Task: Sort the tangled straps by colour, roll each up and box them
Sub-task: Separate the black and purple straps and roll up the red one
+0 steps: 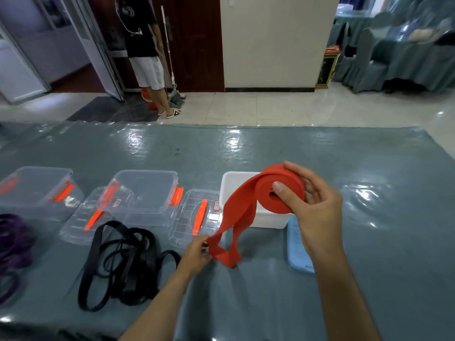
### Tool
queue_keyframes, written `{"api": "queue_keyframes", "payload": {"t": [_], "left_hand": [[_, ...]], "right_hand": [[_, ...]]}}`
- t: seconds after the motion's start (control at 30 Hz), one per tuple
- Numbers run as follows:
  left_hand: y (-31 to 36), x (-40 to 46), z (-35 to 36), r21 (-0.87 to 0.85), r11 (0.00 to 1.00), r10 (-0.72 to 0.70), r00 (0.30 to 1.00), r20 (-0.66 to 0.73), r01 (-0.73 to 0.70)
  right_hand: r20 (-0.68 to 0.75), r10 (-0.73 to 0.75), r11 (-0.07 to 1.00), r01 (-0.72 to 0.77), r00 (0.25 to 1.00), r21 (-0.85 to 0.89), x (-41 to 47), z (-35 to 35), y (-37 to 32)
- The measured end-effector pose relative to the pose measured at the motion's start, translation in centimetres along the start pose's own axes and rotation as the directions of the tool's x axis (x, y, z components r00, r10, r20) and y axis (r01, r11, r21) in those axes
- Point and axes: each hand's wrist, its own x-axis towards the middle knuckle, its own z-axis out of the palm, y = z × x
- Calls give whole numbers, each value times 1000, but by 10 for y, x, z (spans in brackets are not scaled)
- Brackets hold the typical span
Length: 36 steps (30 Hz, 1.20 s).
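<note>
Right hand (309, 200): grips the coil of the wide red rubber strap (278, 190), thumb pressed on the coil's face near its centre, fingers curled round the outer rim. Coil held in the air, above the near edge of the white opaque plastic box (230, 183) just behind it.

Left hand (195, 253): pinches the unrolled tail of the same strap, low and inward of the right hand, close over the desk (270, 153). The tail hangs as a loose open loop between the two hands.

Left of the left hand: tangle of black flat straps (123, 262) on the desk. Farther left, at the frame edge: purple straps (12, 244). Beyond these: two clear plastic boxes with orange latches (144, 193), their clear lids (194, 217) lying beside them. Just below the right hand: a pale blue lid (299, 247), flat on the desk.

Step judged: rolling red, partly done.

Risks:
- Rubber is springy; if the thumb eases, the coil could unwind.
- Slack or twist in the tail would give a loose, lopsided roll.
- A loose roll may spring open once boxed.
</note>
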Motion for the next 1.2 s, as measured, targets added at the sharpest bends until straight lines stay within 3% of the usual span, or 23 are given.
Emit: {"api": "queue_keyframes", "payload": {"t": [0.2, 0.4, 0.47, 0.53, 0.63, 0.77, 0.9, 1.03, 1.13, 1.2], "left_hand": [[-2, 10, -15, 27, 999, -43, 999, -17, 44], [-12, 13, -26, -223, 962, -207, 954, -217, 158], [-12, 13, -29, -330, 926, -263, 941, -211, 185], [-13, 15, -32, -392, 896, -279, 952, -126, 211], [-16, 16, -35, -343, 908, -222, 971, 90, 239], [-25, 10, -41, -394, 882, -94, 914, 394, 260], [-32, 8, -45, -427, 867, -3, 861, 509, 255], [-25, 15, -51, -311, 927, -66, 909, 411, 208], [-18, 23, -53, -102, 983, -137, 977, 162, 155], [-14, 23, -52, -59, 986, -157, 987, 13, 158]], "right_hand": [[-65, 11, 999, -8, 998, 43, -8, -12, -4], [-130, -13, 999, 20, 991, 49, -7, -20, -11], [-145, -27, 998, 35, 989, 46, -6, -22, -12], [-156, -35, 999, 41, 987, 36, -5, -25, -12], [-178, -24, 998, 33, 984, 45, -5, -26, -10], [-204, -18, 998, 30, 979, 57, -2, -25, -8], [-211, -18, 998, 30, 977, 51, 4, -25, -6], [-234, -8, 997, 25, 972, 66, 10, -28, -5], [-228, -11, 999, 22, 974, 47, 14, -29, -3], [-228, -9, 998, 24, 974, 62, 15, -26, -1]]}}
